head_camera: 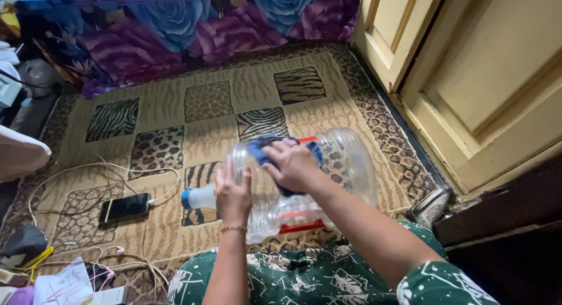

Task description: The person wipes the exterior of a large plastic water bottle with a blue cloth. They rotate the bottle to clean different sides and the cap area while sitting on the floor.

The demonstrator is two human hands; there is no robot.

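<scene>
A large clear plastic water jug point(345, 164) lies on its side across my lap, its white neck and blue cap point(196, 196) pointing left. My left hand point(232, 194) rests flat on the jug's shoulder near the neck, steadying it. On top of the jug my right hand point(293, 163) presses a blue cloth point(260, 150) against the plastic. A red label band point(301, 226) shows low on the jug's side.
A patterned carpet point(205, 106) covers the floor. A black phone point(124, 207) on a white charging cable lies at the left, with papers and wires at the lower left. A floral blanket point(175, 24) hangs at the top; cream doors point(486, 76) stand to the right.
</scene>
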